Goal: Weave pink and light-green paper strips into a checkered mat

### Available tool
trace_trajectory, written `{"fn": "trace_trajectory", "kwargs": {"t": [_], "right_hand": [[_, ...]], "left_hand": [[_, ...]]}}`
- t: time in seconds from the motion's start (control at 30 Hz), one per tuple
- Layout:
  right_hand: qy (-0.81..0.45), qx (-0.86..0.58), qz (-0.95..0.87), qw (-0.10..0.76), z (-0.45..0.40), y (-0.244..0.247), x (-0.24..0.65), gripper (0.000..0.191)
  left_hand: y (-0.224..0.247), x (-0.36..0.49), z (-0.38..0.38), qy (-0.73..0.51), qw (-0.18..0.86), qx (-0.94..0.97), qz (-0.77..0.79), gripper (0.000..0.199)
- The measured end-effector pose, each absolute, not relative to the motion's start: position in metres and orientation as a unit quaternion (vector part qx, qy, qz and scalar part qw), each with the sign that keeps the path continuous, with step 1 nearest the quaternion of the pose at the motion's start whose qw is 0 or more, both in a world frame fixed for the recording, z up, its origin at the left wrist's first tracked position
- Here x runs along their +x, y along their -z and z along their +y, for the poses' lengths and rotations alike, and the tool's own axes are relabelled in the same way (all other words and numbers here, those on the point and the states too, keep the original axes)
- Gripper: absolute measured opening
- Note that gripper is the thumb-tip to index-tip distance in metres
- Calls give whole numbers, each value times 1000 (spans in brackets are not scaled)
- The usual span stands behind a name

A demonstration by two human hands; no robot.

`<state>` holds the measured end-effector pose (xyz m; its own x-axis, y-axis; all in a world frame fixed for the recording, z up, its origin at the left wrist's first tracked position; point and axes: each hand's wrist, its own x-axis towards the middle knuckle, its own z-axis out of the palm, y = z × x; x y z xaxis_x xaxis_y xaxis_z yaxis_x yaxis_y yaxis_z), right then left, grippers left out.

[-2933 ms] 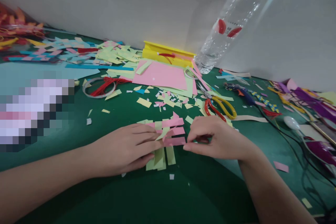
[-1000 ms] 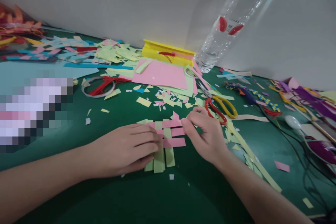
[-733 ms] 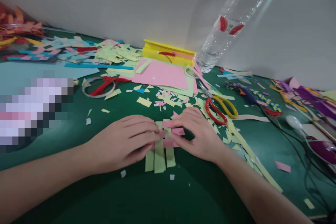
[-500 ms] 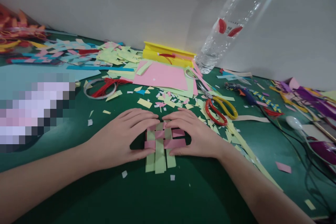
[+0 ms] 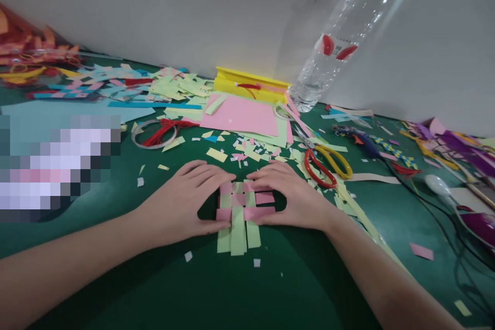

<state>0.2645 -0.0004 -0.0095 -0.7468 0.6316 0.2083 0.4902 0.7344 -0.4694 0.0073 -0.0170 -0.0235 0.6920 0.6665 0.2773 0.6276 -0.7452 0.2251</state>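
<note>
The left bare hand (image 5: 181, 201) arches at nine o'clock of a flat pink-and-pale-green woven paper mat (image 5: 238, 200), fingertips touching at eleven, thumb at eight. The mat lies on the dark-green tabletop (image 5: 174, 294), between both hands' fingers. The right bare hand (image 5: 297, 201) arches at three, fingertips at one, thumb at four. Whether either pinches or merely presses, I cannot tell. Red-and-yellow-handled metal scissors (image 5: 309, 142) lie at two o'clock.

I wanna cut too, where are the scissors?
In the head view, right of centre: the scissors lie just beyond the right hand, right of the pink sheet.
</note>
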Motion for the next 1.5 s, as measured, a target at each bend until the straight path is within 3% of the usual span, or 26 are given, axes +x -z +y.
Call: {"fn": "trace_trajectory", "kwargs": {"t": [0.17,0.37,0.53,0.63,0.8,1.07,1.27,1.5], "right_hand": [[-184,-315,-913,184,-1,8,264,49],[-181,-306,-916,186,0,10,266,46],[-182,-306,-917,182,-2,4,266,47],[-171,-299,-916,206,-5,1,263,48],[-114,-305,-921,216,-12,7,256,15],[-116,-331,-923,155,-14,16,249,19],[-132,-338,-919,155,-13,13,248,19],[-138,-348,-914,154,-12,14,248,17]], "left_hand": [[23,9,-16,-182,59,922,337,57],[18,12,-21,-223,-5,938,265,23],[14,7,-34,-178,-81,932,304,36],[13,1,-34,-197,-100,911,347,32],[13,-4,-30,-191,-118,910,349,28],[18,0,-37,-193,-22,917,348,27],[24,3,-38,-246,63,886,389,27],[22,17,-35,-251,-35,902,350,26]]}}
